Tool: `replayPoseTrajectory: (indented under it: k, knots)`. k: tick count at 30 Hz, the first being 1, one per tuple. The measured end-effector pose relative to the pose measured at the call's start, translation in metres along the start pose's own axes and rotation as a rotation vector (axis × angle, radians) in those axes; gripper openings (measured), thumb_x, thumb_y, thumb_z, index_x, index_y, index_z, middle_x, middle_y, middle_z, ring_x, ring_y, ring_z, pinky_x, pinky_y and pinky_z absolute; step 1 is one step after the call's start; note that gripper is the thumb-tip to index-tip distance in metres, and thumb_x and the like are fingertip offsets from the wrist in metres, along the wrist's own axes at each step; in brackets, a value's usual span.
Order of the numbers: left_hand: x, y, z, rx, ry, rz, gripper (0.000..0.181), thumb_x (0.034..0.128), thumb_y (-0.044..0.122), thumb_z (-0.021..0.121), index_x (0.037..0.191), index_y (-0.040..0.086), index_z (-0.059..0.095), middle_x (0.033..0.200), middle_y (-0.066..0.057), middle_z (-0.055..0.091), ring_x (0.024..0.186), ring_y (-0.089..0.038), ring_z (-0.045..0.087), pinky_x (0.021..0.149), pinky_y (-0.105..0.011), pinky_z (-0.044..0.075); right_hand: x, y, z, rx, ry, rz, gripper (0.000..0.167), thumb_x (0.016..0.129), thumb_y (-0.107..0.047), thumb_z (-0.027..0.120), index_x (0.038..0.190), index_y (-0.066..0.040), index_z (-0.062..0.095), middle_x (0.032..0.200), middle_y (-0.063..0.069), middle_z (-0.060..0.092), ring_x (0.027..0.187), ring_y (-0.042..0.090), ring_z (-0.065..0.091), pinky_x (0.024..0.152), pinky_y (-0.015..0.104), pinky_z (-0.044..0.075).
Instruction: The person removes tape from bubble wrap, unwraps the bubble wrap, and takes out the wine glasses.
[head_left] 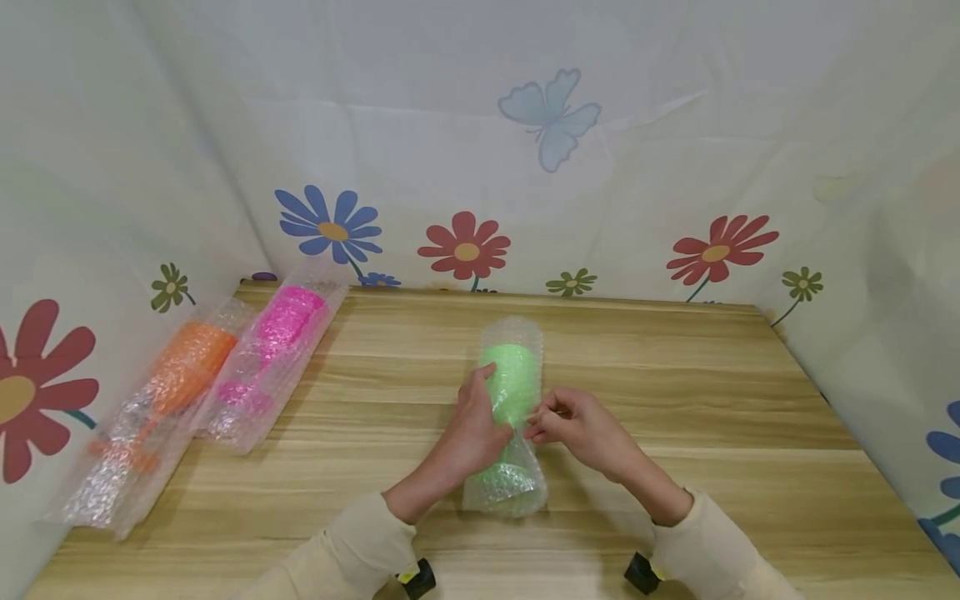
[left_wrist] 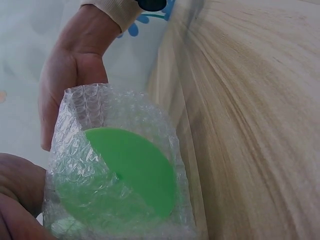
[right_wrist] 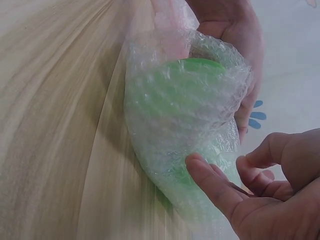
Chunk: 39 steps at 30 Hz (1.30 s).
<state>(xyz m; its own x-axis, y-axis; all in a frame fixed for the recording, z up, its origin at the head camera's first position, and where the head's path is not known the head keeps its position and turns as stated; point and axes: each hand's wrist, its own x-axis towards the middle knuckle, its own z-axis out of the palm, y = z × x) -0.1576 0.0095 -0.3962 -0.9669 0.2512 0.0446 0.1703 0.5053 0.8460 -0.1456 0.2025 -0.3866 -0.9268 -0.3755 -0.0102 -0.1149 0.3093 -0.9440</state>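
A green goblet (head_left: 510, 375), sleeved in clear bubble wrap (head_left: 512, 332), lies on the wooden table with its cup toward the back. My left hand (head_left: 474, 425) grips the bundle from its left side, thumb and fingers spread over the wrap. On the other side my right hand (head_left: 581, 429) is at the wrap's edge near the stem, index finger and thumb close together. In the right wrist view the right hand (right_wrist: 270, 185) seems to pinch a thin clear strip (right_wrist: 228, 156), perhaps tape. The green round base (left_wrist: 135, 170) shows through the wrap's end in the left wrist view.
At the table's left lie an orange goblet (head_left: 191, 362) and a pink goblet (head_left: 288, 321), each in bubble wrap. Flower-printed cloth walls (head_left: 637, 183) rise behind and at both sides of the wooden table (head_left: 675, 367).
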Motion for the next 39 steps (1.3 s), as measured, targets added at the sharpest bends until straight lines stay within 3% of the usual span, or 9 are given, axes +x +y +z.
replayPoseTrajectory:
  k: [18,29,39]
  knots:
    - [0.001,0.003,0.001,0.006,-0.009,-0.042,0.085,0.0776,-0.01,0.067,0.153,0.0,0.029,0.147,-0.031,0.038,0.116,-0.041,0.054,0.097,-0.055,0.048,-0.009,0.002,-0.004,0.024,0.059,0.106,0.021,0.104,-0.007,0.05,0.101,0.011,0.06,0.112,0.024,0.07,0.103,0.035,0.072,0.088,0.036,0.059]
    - [0.0,0.003,0.0,0.0,-0.027,-0.055,0.086,0.0794,-0.01,0.066,0.155,0.001,0.026,0.15,-0.032,0.036,0.118,-0.041,0.053,0.096,-0.054,0.048,-0.019,0.009,-0.017,0.044,0.038,0.124,0.023,0.107,-0.009,0.048,0.103,0.011,0.059,0.117,0.029,0.068,0.103,0.034,0.072,0.091,0.037,0.058]
    - [0.0,0.002,-0.001,-0.009,-0.037,-0.045,0.085,0.0809,-0.01,0.065,0.156,0.0,0.025,0.15,-0.034,0.034,0.113,-0.04,0.054,0.092,-0.052,0.049,-0.025,0.015,-0.026,0.032,0.042,0.131,0.017,0.104,-0.004,0.054,0.105,0.013,0.058,0.106,0.027,0.07,0.096,0.036,0.072,0.087,0.04,0.06]
